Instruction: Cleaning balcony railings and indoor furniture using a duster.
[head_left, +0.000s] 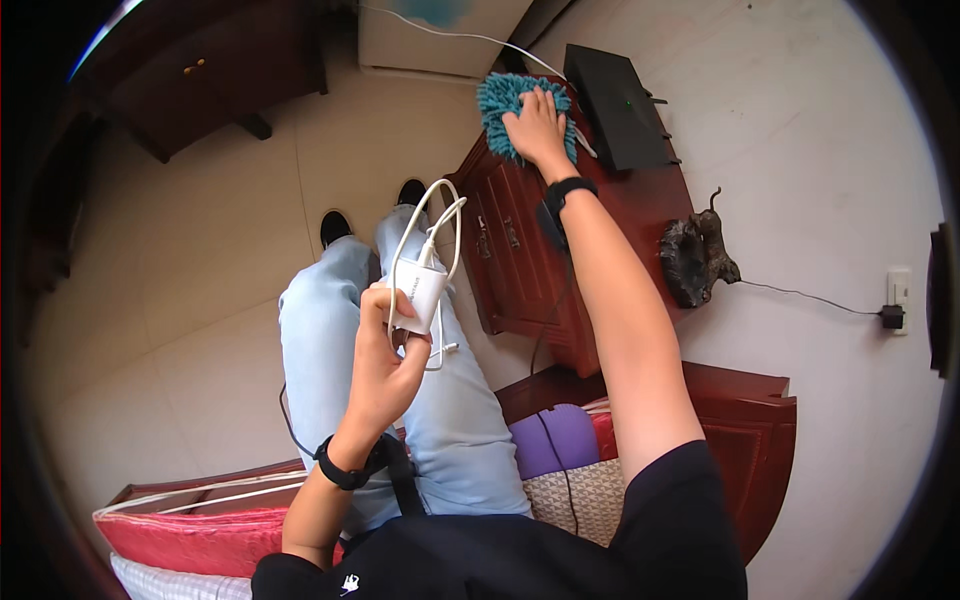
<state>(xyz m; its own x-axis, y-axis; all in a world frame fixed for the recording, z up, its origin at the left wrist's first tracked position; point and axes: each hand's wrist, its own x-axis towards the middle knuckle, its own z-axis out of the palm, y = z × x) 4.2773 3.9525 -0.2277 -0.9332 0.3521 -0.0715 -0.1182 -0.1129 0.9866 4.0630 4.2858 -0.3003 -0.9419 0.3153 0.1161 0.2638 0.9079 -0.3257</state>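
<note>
My left hand [385,350] is closed around a white charger [416,290] and holds it above my lap. A white cable [430,247] is plugged into the charger's top end and loops up and around it, with a loose plug hanging beside my fingers. My right arm reaches far forward. My right hand [538,125] lies with fingers spread on a teal shaggy cleaning cloth [497,110], which rests on top of the dark red wooden cabinet [630,205]. Whether the fingers grip the cloth's underside is hidden.
Right of the cloth stands a black router [618,108] with antennas. A dark animal figurine [700,255] sits nearer on the cabinet. A black adapter [891,317] is in the wall socket, with a thin cord. Beside my leg lies a purple cushion [552,440] on the wooden seat.
</note>
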